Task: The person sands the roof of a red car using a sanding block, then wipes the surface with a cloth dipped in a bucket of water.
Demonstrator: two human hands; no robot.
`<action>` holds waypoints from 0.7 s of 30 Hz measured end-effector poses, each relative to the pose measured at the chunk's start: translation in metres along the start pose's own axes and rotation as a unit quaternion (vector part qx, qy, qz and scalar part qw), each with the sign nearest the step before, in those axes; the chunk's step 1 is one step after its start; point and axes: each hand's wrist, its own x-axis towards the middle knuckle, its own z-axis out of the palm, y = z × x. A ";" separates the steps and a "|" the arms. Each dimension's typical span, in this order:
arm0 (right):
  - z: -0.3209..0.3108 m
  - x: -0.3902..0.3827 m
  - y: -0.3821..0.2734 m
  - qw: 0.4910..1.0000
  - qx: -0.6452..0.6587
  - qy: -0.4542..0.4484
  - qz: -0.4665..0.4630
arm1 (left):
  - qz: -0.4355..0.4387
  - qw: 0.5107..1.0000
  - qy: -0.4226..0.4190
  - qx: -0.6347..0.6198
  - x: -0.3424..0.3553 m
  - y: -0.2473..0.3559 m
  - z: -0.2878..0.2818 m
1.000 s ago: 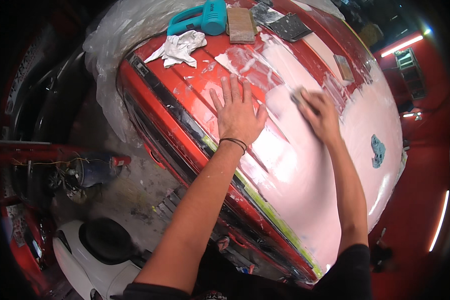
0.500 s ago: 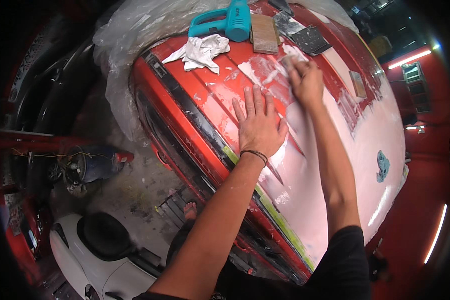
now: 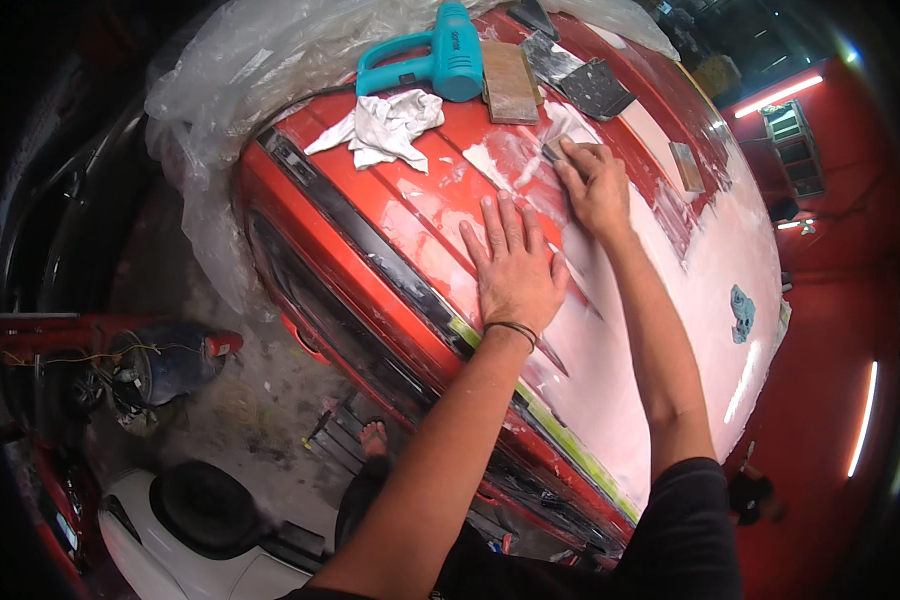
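Note:
My left hand [image 3: 518, 265] lies flat on the red car roof [image 3: 425, 210], fingers spread and nothing in them. Ahead and to its right, my right hand [image 3: 600, 190] grips a small sanding block [image 3: 553, 149] between thumb and fingers. The block rests against a wet patch smeared with whitish residue, where red paint meets a broad pale pink filler area [image 3: 710, 270]. A crumpled white cloth [image 3: 395, 128] sits left of that patch. Beyond it are a teal heat gun [image 3: 457, 62], a tan block [image 3: 510, 85] and a black scraper-like sheet [image 3: 597, 90].
Another small block [image 3: 686, 167] and a blue-green scrap [image 3: 741, 314] lie on the roof's right. Clear plastic sheeting [image 3: 195, 150] drapes the far left edge; green tape [image 3: 570, 440] lines the near side. Below left stands a white scooter [image 3: 160, 540].
My right hand has shifted slightly nearer along the wet patch, and the block in it now shows plainly. My left hand stays planted. The whole view has tilted a little.

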 end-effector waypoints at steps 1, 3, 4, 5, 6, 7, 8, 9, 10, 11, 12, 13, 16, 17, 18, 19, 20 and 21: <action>-0.006 0.011 0.007 1.000 -0.011 -0.011 0.003 | 0.002 1.000 -0.004 0.002 0.000 0.005 -0.001; -0.009 0.044 0.016 0.997 -0.054 -0.007 0.062 | 0.010 1.000 0.007 -0.011 0.005 0.012 -0.001; -0.005 0.059 0.016 0.996 -0.059 0.007 0.074 | 0.014 1.000 0.005 -0.010 0.005 0.013 0.000; -0.001 0.063 0.018 0.994 -0.064 0.015 0.084 | 0.012 1.000 0.000 -0.010 0.002 0.016 -0.002; -0.002 0.056 0.023 0.997 -0.057 0.011 0.056 | 0.016 1.000 -0.005 0.003 0.003 0.017 -0.002; 0.001 0.044 0.026 0.999 -0.043 0.003 0.028 | 0.013 1.000 -0.004 0.008 0.000 0.010 0.000; -0.005 0.038 0.032 0.999 -0.035 -0.002 -0.005 | 0.012 1.000 0.002 0.007 0.002 0.006 0.001; -0.015 0.016 0.039 0.999 -0.024 0.003 -0.029 | 0.011 1.000 0.008 0.005 0.004 0.003 0.002; -0.028 -0.020 0.046 0.998 -0.010 0.006 -0.054 | 0.009 1.000 0.011 0.019 0.004 -0.002 0.002; -0.052 -0.061 0.056 0.999 0.001 -0.003 -0.042 | 0.008 1.000 0.007 0.019 0.003 -0.002 0.002; -0.079 -0.101 0.072 0.999 -0.024 -0.006 -0.023 | 0.009 1.000 0.006 0.017 0.004 0.002 -0.001; -0.105 -0.140 0.084 1.000 -0.020 -0.011 0.002 | 0.009 1.000 0.003 0.016 0.004 0.003 -0.001; -0.139 -0.199 0.104 0.999 -0.021 -0.005 0.050 | 0.007 1.000 -0.003 0.014 0.003 0.003 -0.002; -0.137 -0.199 0.104 0.999 -0.019 -0.007 0.049 | 0.008 1.000 -0.006 0.019 0.002 0.003 -0.002; -0.133 -0.199 0.104 0.999 -0.016 -0.009 0.049 | 0.002 1.000 -0.007 0.019 0.001 0.003 -0.002; -0.124 -0.177 0.098 1.000 -0.020 0.003 0.017 | 0.004 1.000 -0.010 0.016 0.000 0.008 -0.001; -0.108 -0.147 0.088 1.000 -0.014 0.024 -0.010 | 0.006 1.000 -0.010 0.019 0.001 0.011 0.000; -0.089 -0.114 0.070 0.999 -0.021 0.037 -0.017 | 0.004 1.000 -0.004 0.027 0.001 0.012 0.002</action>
